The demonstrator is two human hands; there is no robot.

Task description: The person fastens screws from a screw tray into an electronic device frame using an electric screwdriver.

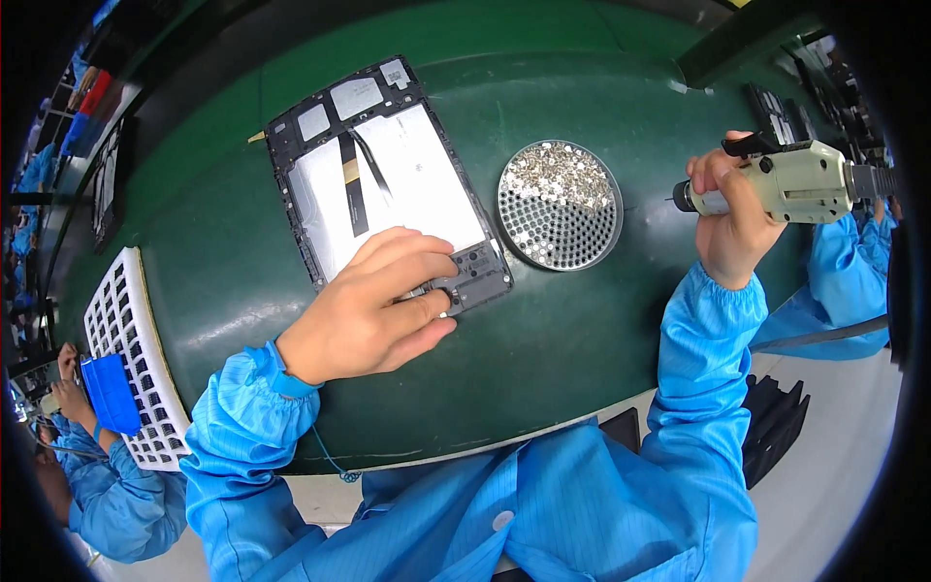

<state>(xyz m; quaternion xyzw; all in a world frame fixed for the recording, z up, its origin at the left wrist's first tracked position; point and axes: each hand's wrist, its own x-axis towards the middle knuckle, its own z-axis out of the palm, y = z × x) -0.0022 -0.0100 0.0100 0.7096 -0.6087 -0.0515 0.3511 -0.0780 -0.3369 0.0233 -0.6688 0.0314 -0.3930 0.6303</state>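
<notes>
A flat tablet-like device assembly (427, 160), black-framed with a large silver-white panel and a dark flex cable, lies tilted on the green table. My left hand (364, 310) rests over its near end, fingers spread across the black strip there; the thumb is hidden. My right hand (732, 209) is wrapped round a pale electric screwdriver (810, 179) with a black lever, held off to the right with its dark nose pointing left. Between the hands, beside the device, sits a round perforated tray (615, 236) with many tiny silver screws heaped at its far side.
The green table (582, 339) curves toward me. At the left stands a white grid tray (160, 388) with a blue block (112, 393) against it. Other people in blue sleeves work at far left and right. A thin coiled cord (347, 475) hangs from my left wrist.
</notes>
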